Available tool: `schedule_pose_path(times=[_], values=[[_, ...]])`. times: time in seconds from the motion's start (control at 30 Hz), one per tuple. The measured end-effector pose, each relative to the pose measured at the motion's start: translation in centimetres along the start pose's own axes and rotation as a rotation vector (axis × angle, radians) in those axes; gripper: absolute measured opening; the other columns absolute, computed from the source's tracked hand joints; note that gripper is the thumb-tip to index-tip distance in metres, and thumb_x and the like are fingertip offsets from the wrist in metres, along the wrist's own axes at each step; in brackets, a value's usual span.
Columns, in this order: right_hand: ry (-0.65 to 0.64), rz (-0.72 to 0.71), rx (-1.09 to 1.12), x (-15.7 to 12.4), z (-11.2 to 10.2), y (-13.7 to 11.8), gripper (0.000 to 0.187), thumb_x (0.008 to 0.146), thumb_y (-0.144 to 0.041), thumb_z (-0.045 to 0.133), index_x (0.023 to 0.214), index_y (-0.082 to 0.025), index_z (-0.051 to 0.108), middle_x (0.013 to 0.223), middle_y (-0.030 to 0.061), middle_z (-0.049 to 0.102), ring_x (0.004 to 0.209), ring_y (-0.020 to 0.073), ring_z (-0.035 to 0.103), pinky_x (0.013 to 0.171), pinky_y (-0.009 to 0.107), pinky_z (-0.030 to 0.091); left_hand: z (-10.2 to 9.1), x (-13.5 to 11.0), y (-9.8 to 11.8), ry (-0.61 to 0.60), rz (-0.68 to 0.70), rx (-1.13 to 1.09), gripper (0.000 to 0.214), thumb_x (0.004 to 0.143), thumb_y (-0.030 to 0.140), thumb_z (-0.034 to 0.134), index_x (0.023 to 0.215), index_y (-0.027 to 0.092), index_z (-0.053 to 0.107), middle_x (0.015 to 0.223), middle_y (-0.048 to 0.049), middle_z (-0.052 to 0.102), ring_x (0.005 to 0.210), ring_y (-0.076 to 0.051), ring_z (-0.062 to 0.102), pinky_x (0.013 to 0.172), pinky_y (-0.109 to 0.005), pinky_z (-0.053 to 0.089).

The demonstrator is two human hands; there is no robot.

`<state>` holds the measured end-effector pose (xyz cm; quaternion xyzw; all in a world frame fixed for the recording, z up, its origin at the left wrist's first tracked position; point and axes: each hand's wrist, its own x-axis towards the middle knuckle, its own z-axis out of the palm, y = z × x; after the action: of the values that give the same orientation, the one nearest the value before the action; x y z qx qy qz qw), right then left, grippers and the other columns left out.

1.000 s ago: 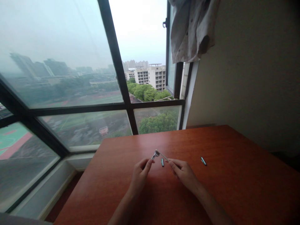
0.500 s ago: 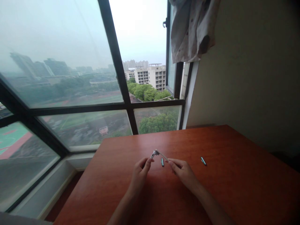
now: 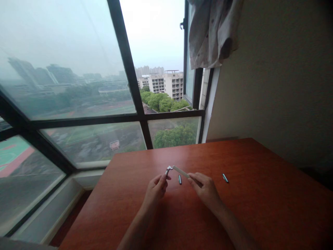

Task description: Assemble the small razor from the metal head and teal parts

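My left hand is closed, pinching a silver razor handle whose head end points up and away from me. My right hand wraps round a pale, slim stick, perhaps a brush. The far tip of the stick lies close to the razor's head; I cannot tell whether they touch. On the table between the hands is a small dark and pale-green bar, which looks like a razor blade cartridge. A second, similar cartridge lies to the right of my right hand.
The reddish-brown wooden table runs up to a dark-framed window and a plain wall. A cloth garment hangs at the window's upper right. The table's left edge drops to the floor.
The razor's head has shifted slightly left and changed its tilt. The stick shows its broader side now. Both cartridges have stayed put on the table.
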<state>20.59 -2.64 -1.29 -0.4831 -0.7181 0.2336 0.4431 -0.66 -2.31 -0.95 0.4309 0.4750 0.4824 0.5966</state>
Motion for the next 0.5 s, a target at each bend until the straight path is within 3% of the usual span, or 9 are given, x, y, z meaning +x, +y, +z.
schedule_pose_path(times=[0.5], values=[[-0.043, -0.054, -0.184, -0.35, 0.04, -0.03, 0.032, 0.093, -0.038, 0.043, 0.095, -0.022, 0.07, 0.077, 0.0058, 0.065, 0.07, 0.0184, 0.06, 0.064, 0.025, 0.043, 0.49, 0.1, -0.53, -0.04, -0.022, 0.031, 0.048, 0.068, 0.062, 0.062, 0.074, 0.014, 0.059, 0.046, 0.0105, 0.033, 0.035, -0.003, 0.022, 0.037, -0.018, 0.012]])
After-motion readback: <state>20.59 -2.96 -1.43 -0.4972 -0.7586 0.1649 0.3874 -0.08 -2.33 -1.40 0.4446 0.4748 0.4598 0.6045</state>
